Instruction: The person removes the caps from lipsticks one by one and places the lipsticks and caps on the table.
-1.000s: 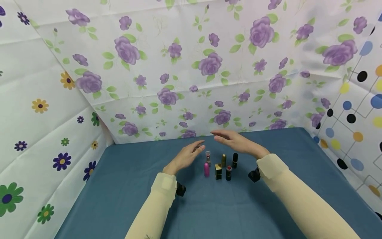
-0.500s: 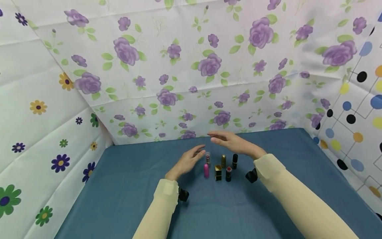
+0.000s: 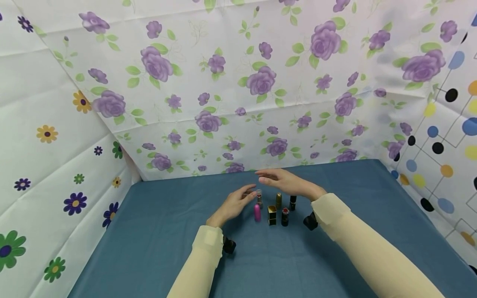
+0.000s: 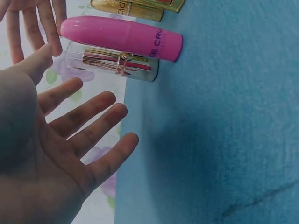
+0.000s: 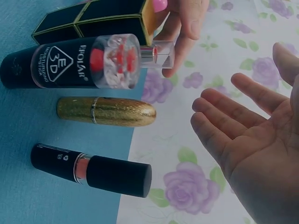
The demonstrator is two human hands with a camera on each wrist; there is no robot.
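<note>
Your left hand point(image 3: 232, 203) is wide, its fingers spread and loosely extended above the blue cloth point(image 3: 164, 240). Just right of its fingertips stand two lipsticks: the pink lipstick point(image 3: 257, 213) nearer you, and the clear-cased lipstick point(image 3: 259, 201) just beyond it, close to your thumb in the head view. Farther right of that hand comes the square black-and-gold tube point(image 3: 272, 217) — with the gold tube point(image 3: 278, 201) a little beyond it, on the near side of your right fingers. Next is the red-topped black tube point(image 3: 285, 217), also nearer you than the right hand point(image 3: 290, 181). That hand is wide too, fingers pointing left. At its wrist end stands the plain black tube point(image 3: 292, 204) — its top hidden there in the head view.
</note>
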